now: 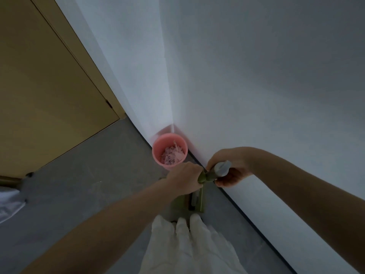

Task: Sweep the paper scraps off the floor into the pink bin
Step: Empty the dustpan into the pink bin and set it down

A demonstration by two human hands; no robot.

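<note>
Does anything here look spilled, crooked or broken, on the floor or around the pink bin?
Nothing stands out. The pink bin stands upright in the wall corner with paper scraps inside it. No scraps show on the visible floor. Both hands, left and right, grip green handles.

Pink bin (158, 155) holding paper scraps (172, 155) stands in corner.

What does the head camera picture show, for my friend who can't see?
Two hands, left hand and right hand, grip green handles above a green dustpan. A pink bin holding paper scraps stands in the wall corner.
</note>
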